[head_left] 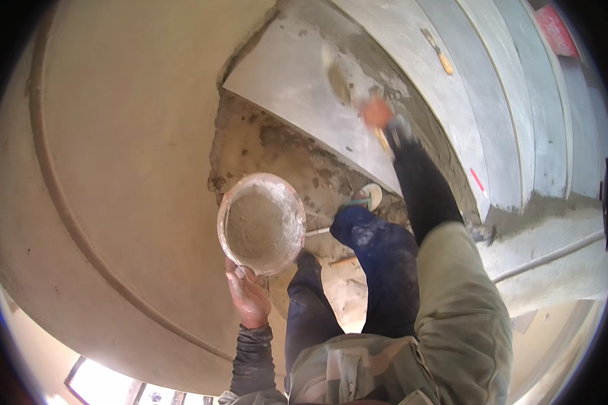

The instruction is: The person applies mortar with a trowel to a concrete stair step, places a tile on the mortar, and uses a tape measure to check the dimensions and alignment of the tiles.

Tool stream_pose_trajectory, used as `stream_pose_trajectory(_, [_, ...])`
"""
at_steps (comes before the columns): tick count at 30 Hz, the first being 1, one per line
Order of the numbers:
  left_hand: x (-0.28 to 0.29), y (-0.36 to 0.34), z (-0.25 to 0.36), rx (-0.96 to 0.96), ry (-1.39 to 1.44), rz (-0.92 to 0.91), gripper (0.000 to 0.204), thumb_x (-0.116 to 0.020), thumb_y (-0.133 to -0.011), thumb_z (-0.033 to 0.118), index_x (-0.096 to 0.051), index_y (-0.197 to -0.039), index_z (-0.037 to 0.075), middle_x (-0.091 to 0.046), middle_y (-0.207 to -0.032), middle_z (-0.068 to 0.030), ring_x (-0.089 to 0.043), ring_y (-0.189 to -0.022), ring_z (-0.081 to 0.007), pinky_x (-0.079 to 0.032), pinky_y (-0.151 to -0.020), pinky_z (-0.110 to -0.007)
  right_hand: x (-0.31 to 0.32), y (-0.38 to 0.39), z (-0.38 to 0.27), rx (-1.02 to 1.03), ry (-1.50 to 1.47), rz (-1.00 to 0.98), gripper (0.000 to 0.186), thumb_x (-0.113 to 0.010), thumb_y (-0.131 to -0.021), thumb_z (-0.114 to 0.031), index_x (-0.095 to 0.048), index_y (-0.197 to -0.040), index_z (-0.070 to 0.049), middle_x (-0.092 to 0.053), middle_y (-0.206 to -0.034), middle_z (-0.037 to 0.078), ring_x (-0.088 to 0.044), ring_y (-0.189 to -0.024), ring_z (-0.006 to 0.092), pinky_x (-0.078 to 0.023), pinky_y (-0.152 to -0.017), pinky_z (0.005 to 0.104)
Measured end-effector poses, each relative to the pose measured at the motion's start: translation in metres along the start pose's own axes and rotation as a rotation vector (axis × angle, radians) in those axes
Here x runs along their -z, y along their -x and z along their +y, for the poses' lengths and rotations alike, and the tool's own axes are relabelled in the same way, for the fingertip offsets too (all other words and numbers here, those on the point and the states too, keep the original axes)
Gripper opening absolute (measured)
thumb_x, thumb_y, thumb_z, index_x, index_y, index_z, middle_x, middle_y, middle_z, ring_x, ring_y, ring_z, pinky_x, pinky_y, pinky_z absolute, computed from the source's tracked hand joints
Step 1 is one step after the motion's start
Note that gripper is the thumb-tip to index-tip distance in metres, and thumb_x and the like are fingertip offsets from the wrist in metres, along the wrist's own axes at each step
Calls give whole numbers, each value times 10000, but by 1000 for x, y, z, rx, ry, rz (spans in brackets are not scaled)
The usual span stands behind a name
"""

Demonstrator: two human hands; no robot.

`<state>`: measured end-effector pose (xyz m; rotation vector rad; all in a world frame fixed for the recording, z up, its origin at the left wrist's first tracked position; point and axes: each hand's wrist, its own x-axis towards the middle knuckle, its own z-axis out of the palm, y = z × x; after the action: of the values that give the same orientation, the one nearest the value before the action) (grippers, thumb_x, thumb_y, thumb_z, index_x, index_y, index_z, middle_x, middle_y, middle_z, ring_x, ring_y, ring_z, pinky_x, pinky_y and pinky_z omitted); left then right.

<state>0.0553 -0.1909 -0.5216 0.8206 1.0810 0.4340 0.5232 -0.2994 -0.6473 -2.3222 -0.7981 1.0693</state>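
Note:
My left hand (248,297) grips the near rim of a round metal bowl (261,223) filled with grey mortar, held out in front of me. My right hand (377,112) reaches forward and holds a trowel (339,82) by its handle. The trowel's blade, smeared with mortar, lies against the grey stair tile (304,74). My knee in dark blue trousers (375,239) is bent between the two arms.
Rough bare mortar bed (270,145) lies under the tile's near edge. A second trowel with an orange handle (438,51) rests on a higher step. A rubber mallet (366,198) lies by my knee. A curved beige wall (115,169) fills the left side.

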Motion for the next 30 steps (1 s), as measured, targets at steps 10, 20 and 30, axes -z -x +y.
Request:
stream_pose_trajectory(10, [22, 3, -44, -142, -101, -115, 446, -428, -993, 413, -575, -891, 5, -494, -1236, -123, -457, -1034, -177, -342, -911, -336, -119, 195, -84, 425, 636, -3, 156, -621, -711, -193, -682, -729, -51, -647, -703, 144, -668, -682, 263, -502, -564, 412])
stream_pose_trajectory(20, [34, 22, -17, 74, 76, -84, 637, -407, -962, 530, -476, -1298, -6, -476, -941, -30, -442, -944, -169, -347, -906, -367, -117, 180, -117, 383, 647, -331, 164, -613, -686, -150, -684, -757, -20, -638, -698, 168, -652, -652, 317, -493, -563, 428])
stream_pose_trajectory(30, [66, 14, -39, -9, -60, -22, 707, -422, -950, 552, -310, -1459, 74, -395, -823, 26, -416, -817, -119, -375, -770, -352, 39, -44, 2, 147, 171, 217, 343, -482, -936, -319, -666, -862, -39, -621, -669, 129, -602, -588, 241, -480, -540, 361])
